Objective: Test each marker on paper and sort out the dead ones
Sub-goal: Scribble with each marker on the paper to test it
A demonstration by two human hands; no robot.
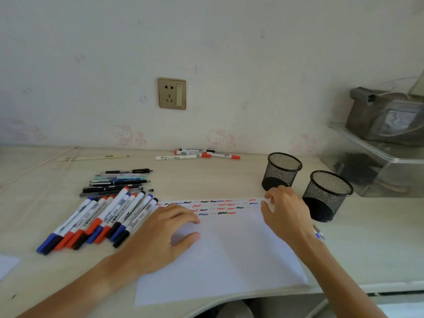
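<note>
Both hands hold no marker: left hand presses flat on the paper, right hand pinches its upper-right corner. Testing looks paused. Next, probably pick a whiteboard marker at left.

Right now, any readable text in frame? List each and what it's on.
"ACRYLIC": white marker lying near the wall; the script word beside it is too blurred to read.
Print on the markers in the pile left of the paper: too small and blurred.
Squiggles on the paper: test marks, no words.
Wall socket: no lettering visible.
</note>
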